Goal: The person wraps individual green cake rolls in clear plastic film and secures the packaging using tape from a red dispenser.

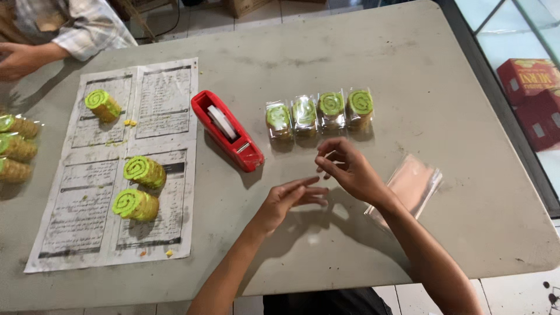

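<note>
Grey and scuffed, the table [408,64] fills most of the view, with pale floor tiles past its far edge and red boxes [534,96] on the floor to the right. On its left half lies a newspaper [163,111] with three unwrapped green roll cakes [135,188] on it and a few crumbs. Wrapped rolls [16,146] sit at the far left edge, near another person's hand [17,58] and checked sleeve.

A red tape dispenser [227,131] stands just right of the newspaper. Beyond the hands, a row of four packs [319,114] stands side by side: each is a small clear wrapper holding a green-swirled slice with a tan side.

The left hand [289,198] hovers above the table, fingers stretched out flat, holding nothing visible. The right hand [350,169] is half curled, thumb and fingertips pinched together; whether they grip a bit of tape cannot be told. Clear bags [417,184] lie just right of that wrist.
</note>
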